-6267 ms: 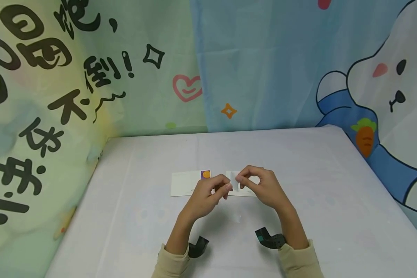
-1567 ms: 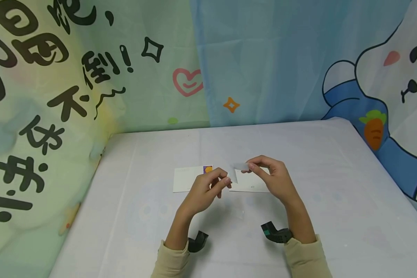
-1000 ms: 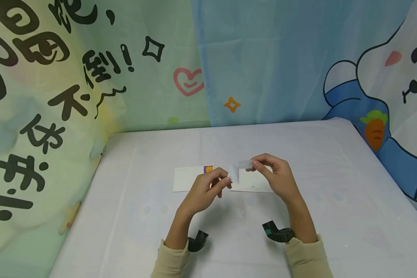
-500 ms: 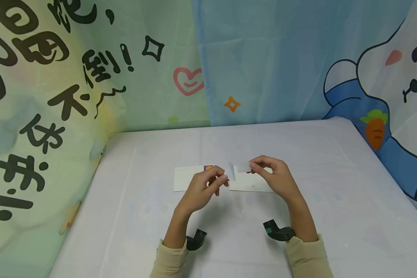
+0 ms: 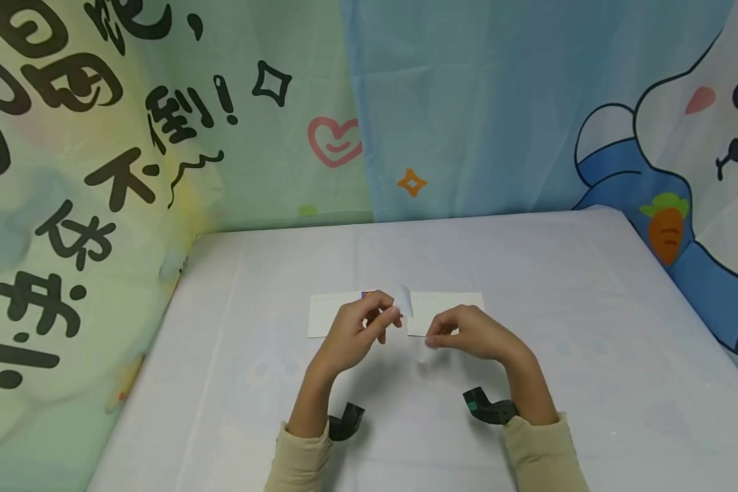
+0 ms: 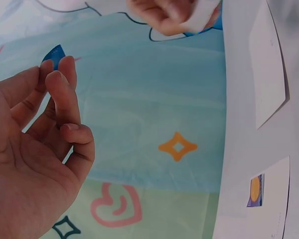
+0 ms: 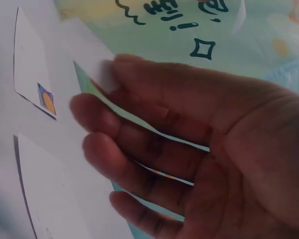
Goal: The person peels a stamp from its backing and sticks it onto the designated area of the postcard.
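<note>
My left hand [image 5: 359,328] pinches a small sticker between thumb and fingers, raised above the table. The sticker [image 6: 55,55] shows a blue face in the left wrist view; its pale back [image 5: 404,301] faces the head camera. To its right, my right hand [image 5: 470,331] is lower, by the near edge of the right envelope, with thumb and index tips together. A white slip of paper [image 6: 205,15], blurred, is pinched in it. Two white envelopes lie side by side behind the hands. The left envelope [image 5: 327,316] bears a purple-and-orange stamp [image 6: 255,190]; the right envelope [image 5: 452,301] has a plain face.
A white cloth covers the table [image 5: 270,273]. Printed curtains [image 5: 467,123] hang behind it and along its left side. Each wrist carries a black camera, the left camera [image 5: 346,422] and the right camera [image 5: 488,408].
The right hand has pulled a white slip away from the sticker and dropped toward the near edge of the right envelope. The left hand keeps the sticker, having shifted slightly up and left.
</note>
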{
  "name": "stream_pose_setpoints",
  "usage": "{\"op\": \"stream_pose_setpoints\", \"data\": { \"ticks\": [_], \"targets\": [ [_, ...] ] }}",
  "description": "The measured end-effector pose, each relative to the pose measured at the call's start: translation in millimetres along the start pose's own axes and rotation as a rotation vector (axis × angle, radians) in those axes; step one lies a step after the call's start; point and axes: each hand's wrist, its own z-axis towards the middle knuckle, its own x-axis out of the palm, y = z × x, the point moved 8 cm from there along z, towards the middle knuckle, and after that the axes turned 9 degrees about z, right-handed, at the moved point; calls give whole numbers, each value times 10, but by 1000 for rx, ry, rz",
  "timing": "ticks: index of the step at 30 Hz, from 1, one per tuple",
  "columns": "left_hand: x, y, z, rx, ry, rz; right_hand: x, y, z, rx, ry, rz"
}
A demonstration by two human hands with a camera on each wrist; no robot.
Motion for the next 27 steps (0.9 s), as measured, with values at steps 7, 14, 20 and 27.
{"op": "stream_pose_setpoints", "data": {
  "ticks": [7,14,20,27],
  "targets": [
    [-16,-4,-1,-8,1,1,128,-115,4,57,116,-11],
    [-16,7,-1,-21,6,-6,90,-375,-80,260,117,-86],
    [-19,15,1,-24,6,5,45,-505,-174,403,109,-164],
    [-13,17,-3,-28,16,3,-23,-541,-247,456,95,-172]
  ]
}}
